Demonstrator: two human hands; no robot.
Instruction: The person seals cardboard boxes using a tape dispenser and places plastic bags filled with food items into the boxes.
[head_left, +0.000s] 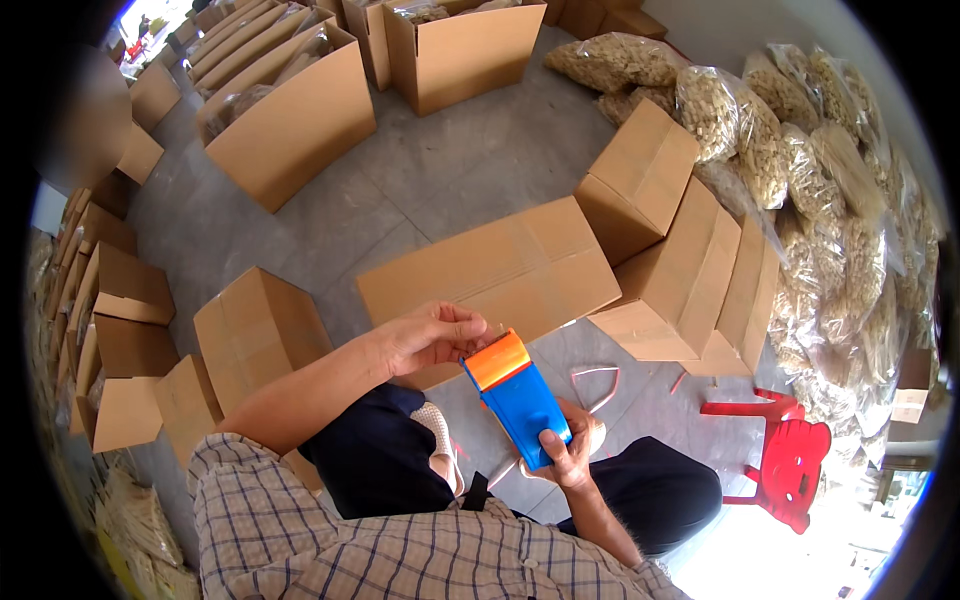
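A blue tape dispenser with an orange head (517, 397) is held up at a slant over the floor. My right hand (566, 450) grips its blue lower end, thumb on top. At the orange end, my left hand (439, 337) has its thumb and forefinger pinched together beside the cutting edge, on what looks like clear tape; the fingertips are partly hidden. Beyond the dispenser, a long closed cardboard box (487, 274) lies on the floor, with a taped seam along its upper face.
Closed cardboard boxes (637, 180) lean at the right, near piled clear bags of small pale pieces (847, 225). A red plastic stool (791, 465) stands right of my knee. Another box (259, 330) is at left. Open filled cartons (300, 112) stand farther off. Loose strapping (615, 386) lies on the floor.
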